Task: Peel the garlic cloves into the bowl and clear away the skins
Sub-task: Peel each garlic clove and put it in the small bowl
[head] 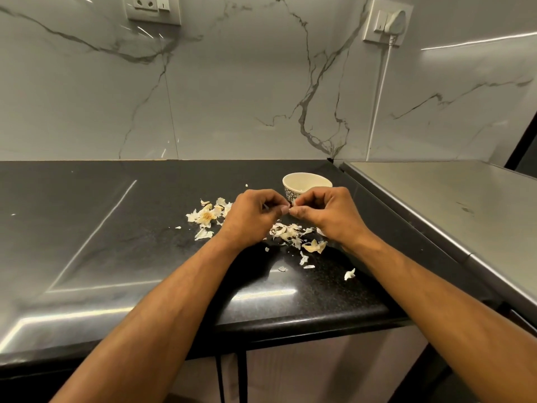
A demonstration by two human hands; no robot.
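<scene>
Both forearms reach in from the near edge and meet above the middle of the black table (116, 228). The left hand (250, 212) and right hand (322, 212) are curled knuckles-up, fingertips pinching one small garlic clove (290, 205) between them, each grip closed on it. The clove is mostly hidden by the fingers. The bowl (305, 186) stands just beyond the hands, its contents hard to make out. Garlic skins (207, 216) lie scattered left of and beneath the hands.
</scene>
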